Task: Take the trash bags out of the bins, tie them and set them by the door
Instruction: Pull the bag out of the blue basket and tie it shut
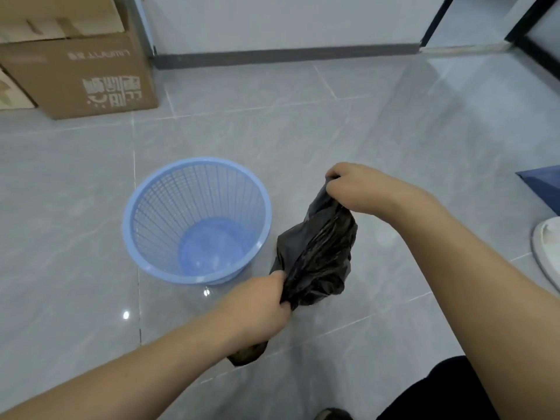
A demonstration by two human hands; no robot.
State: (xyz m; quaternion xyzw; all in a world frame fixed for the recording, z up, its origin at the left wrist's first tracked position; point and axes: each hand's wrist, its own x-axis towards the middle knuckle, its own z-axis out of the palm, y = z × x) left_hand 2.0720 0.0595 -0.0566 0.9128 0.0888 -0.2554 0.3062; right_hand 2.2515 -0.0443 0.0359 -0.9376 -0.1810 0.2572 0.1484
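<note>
While gripped at two ends, black trash bag (318, 253) stretched between both hands above the grey tiled floor (394, 122), out of the bin. Far beyond the left hand, up and to its left: stacked cardboard boxes (91, 71) against the wall. Just left of and beyond the left hand: light blue mesh bin (197, 219), upright on the tiles, no liner inside. Left hand (257, 307), fingers curled tight round the bag's near end, with a dark tail of plastic hanging out below the fist. Right hand (360, 189), farther out and well apart from the left, clenched on the bag's far end. Off to the right of the right forearm: a blue object (542, 186) and a white one (545, 250), both cut by the frame edge.
</note>
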